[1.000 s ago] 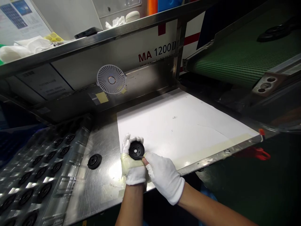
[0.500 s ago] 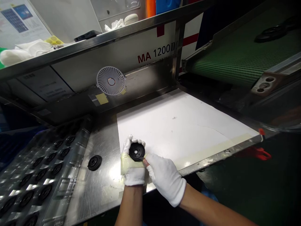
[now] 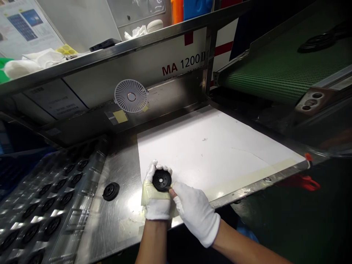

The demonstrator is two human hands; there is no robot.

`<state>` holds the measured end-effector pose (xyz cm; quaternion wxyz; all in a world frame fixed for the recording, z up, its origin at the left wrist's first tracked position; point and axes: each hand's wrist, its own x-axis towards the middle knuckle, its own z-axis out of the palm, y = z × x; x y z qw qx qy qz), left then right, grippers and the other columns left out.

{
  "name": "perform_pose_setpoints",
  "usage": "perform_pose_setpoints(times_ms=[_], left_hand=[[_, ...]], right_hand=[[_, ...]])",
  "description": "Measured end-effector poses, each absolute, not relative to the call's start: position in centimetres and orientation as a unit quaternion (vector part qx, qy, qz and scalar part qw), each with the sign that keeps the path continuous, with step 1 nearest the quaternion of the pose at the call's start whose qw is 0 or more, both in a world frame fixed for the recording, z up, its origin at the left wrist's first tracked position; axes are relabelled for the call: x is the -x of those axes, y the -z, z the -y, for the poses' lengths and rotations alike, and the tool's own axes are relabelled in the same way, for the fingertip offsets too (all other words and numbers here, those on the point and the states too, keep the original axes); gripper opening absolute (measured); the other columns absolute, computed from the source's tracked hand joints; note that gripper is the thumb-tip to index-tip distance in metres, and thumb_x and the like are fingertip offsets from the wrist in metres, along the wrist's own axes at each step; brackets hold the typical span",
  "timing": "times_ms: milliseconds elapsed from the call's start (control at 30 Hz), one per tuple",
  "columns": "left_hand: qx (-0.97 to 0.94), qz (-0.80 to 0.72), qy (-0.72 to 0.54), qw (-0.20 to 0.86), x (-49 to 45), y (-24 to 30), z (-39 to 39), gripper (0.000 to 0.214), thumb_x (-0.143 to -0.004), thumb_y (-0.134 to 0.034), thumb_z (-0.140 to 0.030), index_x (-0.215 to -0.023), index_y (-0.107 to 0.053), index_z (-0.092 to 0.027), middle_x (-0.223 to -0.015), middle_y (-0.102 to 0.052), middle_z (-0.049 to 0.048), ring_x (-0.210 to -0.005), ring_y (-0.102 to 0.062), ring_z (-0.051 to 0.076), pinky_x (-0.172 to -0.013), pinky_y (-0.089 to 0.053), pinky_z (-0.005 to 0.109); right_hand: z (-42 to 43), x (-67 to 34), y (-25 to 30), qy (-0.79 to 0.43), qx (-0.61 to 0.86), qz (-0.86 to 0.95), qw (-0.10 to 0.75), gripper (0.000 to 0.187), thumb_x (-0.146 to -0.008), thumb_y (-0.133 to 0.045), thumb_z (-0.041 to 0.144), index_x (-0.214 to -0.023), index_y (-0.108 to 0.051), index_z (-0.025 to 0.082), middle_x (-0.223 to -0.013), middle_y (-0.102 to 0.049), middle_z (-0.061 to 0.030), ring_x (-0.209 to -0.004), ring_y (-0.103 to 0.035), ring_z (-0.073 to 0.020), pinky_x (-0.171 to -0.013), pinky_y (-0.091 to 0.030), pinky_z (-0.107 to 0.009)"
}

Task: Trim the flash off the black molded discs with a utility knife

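The round black molded part (image 3: 165, 177) sits in your gloved left hand (image 3: 156, 198), its recessed face and pale center hole turned up toward you, over the near left corner of the white sheet (image 3: 217, 146). Your left fingers curl around its far edge, the palm beneath. Your right hand (image 3: 194, 209), also gloved but with the thumb tip bare, is bent nearly closed, thumb at the part's near right rim; you cannot tell from here whether those fingers pinch anything. To your left, a ribbed black part (image 3: 111, 191) lies on the bare metal of the worktable (image 3: 123, 167), apart from both hands. Beyond it, a clear plastic tray (image 3: 79, 216) holds rows of similar black parts. Behind the sheet, a white round fan grille (image 3: 131, 96) stands against the metal back panel. At your far right, more black parts (image 3: 316, 42) rest on the green conveyor belt (image 3: 269, 75).
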<state>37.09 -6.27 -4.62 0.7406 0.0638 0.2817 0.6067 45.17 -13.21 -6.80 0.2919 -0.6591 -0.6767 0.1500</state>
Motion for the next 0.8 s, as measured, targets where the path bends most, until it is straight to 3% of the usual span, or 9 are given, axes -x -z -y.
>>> perform_pose_setpoints(times_ms=[100, 233, 433, 633, 800], left_hand=[[-0.105, -0.274, -0.622, 0.726, -36.9, 4.8, 6.6, 0.020, -0.072, -0.058, -0.015, -0.092, -0.061, -0.019, -0.076, -0.059, 0.0016, -0.075, -0.057, 0.013, -0.079, -0.047, 0.032], [-0.130, -0.286, -0.530, 0.787, -35.7, 4.9, 7.2, 0.034, -0.072, -0.055, -0.025, -0.106, -0.059, -0.019, -0.096, -0.062, 0.0109, -0.095, -0.057, 0.027, -0.079, -0.047, 0.044], [-0.110, -0.253, -0.547, 0.790, -35.4, 4.6, 6.9, 0.019, -0.071, -0.056, -0.021, -0.088, -0.064, -0.016, -0.079, -0.059, 0.0041, -0.076, -0.058, 0.017, -0.077, -0.048, 0.037], [-0.093, -0.290, -0.570, 0.763, -36.1, 4.2, 6.7, 0.013, -0.072, -0.054, -0.015, -0.081, -0.064, -0.016, -0.085, -0.061, 0.0057, -0.086, -0.059, 0.019, -0.084, -0.048, 0.039], [-0.066, -0.324, -0.571, 0.751, -36.5, 4.0, 6.2, 0.013, -0.072, -0.051, -0.013, -0.075, -0.064, -0.014, -0.075, -0.061, 0.0054, -0.076, -0.060, 0.017, -0.078, -0.052, 0.036]], right_hand=[[13.5, -44.8, 6.7, -0.166, 0.650, 0.680, 0.296, 0.021, -0.092, -0.036, 0.026, -0.079, -0.051, 0.022, -0.067, -0.057, 0.0018, -0.059, -0.053, -0.0149, -0.053, -0.030, -0.025], [13.4, -45.3, 6.2, -0.244, 0.619, 0.659, 0.350, 0.024, -0.093, -0.032, 0.028, -0.079, -0.050, 0.021, -0.070, -0.056, 0.0011, -0.061, -0.052, -0.0143, -0.056, -0.033, -0.024], [13.1, -46.7, 5.8, -0.395, 0.542, 0.565, 0.480, 0.030, -0.093, -0.029, 0.037, -0.071, -0.043, 0.021, -0.065, -0.047, 0.0029, -0.060, -0.045, -0.0127, -0.057, -0.037, -0.023], [13.8, -47.7, 6.1, -0.465, 0.538, 0.481, 0.514, 0.038, -0.091, -0.031, 0.050, -0.071, -0.043, 0.020, -0.058, -0.040, 0.0048, -0.054, -0.040, -0.0112, -0.053, -0.034, -0.022], [13.9, -48.8, 5.0, -0.507, 0.505, 0.433, 0.548, 0.045, -0.085, -0.036, 0.061, -0.073, -0.050, 0.020, -0.053, -0.039, 0.0046, -0.050, -0.038, -0.0109, -0.050, -0.032, -0.023]])
